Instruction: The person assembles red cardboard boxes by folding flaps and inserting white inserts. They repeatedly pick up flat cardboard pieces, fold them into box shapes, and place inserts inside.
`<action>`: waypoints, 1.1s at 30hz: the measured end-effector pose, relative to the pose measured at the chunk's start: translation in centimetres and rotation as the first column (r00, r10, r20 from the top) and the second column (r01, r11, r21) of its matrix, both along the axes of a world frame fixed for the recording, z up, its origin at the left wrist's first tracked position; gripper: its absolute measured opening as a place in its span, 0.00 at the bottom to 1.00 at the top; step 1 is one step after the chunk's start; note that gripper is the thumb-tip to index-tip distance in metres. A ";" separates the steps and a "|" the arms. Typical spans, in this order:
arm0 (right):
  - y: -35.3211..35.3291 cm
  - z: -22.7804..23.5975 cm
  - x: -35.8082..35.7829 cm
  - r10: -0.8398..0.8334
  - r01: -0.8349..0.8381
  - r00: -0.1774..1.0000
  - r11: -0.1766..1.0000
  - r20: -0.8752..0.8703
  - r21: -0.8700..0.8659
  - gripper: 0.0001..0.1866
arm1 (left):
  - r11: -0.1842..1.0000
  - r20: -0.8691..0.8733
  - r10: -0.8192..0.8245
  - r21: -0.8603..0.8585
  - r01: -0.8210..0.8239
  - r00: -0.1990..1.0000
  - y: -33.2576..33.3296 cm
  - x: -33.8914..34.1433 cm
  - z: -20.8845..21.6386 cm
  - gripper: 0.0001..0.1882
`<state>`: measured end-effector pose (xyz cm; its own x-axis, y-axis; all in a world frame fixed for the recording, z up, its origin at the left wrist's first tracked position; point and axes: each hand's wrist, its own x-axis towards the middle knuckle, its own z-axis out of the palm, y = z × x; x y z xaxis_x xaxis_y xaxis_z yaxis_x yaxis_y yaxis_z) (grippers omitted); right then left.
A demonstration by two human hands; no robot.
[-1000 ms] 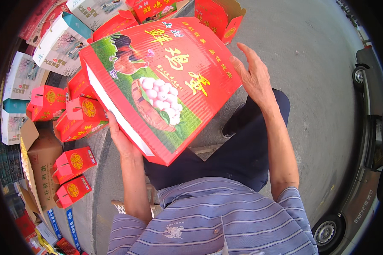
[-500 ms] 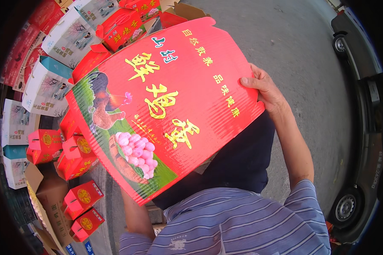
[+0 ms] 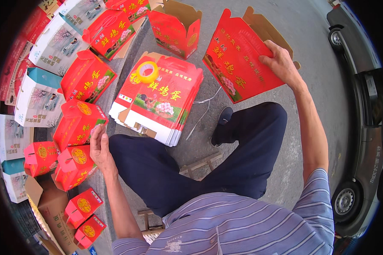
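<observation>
My right hand [image 3: 281, 67] grips the upper right edge of a red egg carton [image 3: 238, 55], thumb on its printed face and fingers behind. The carton is unfolded into a box with its top flaps apart, and it hangs tilted beyond my right knee. My left hand [image 3: 103, 152] is empty, its fingers stretched upward beside my left knee. It is close to a red gift box [image 3: 78, 127]; whether it touches the box I cannot tell. Between and beyond my knees lies a stack of flat red cartons [image 3: 181, 91], with a roll of yellow tape [image 3: 150, 79] on top.
Another open red carton [image 3: 174, 34] stands past the stack. Red boxes and white boxes [image 3: 44, 95] line the left side. A brown cardboard box [image 3: 57, 208] is at lower left. White string [image 3: 198, 117] lies on the ground. A grey vehicle [image 3: 357, 127] stands at right.
The red carton was spread before me, hiding the stack; it is now farther off to the right, opened out. My left hand has come into view at the left, free of it.
</observation>
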<state>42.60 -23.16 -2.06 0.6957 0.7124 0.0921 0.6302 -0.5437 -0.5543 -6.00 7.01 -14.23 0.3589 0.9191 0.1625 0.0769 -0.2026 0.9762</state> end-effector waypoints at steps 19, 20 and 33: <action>3.8 -19.4 11.7 -0.314 0.315 0.949 0.932 0.035 -0.182 0.23 | 0.946 -0.376 0.140 0.325 -0.011 0.916 0.3 2.8 -1.9 0.10; 4.2 -18.5 12.3 -0.322 0.329 0.944 0.926 0.067 -0.182 0.23 | 0.944 -0.383 0.141 0.330 -0.007 0.913 0.3 3.1 -1.8 0.10; 18.8 -15.3 25.5 -0.231 0.271 0.913 0.960 0.335 -0.077 0.22 | 0.963 -0.472 0.173 0.267 -0.047 0.865 -0.3 4.4 -0.8 0.10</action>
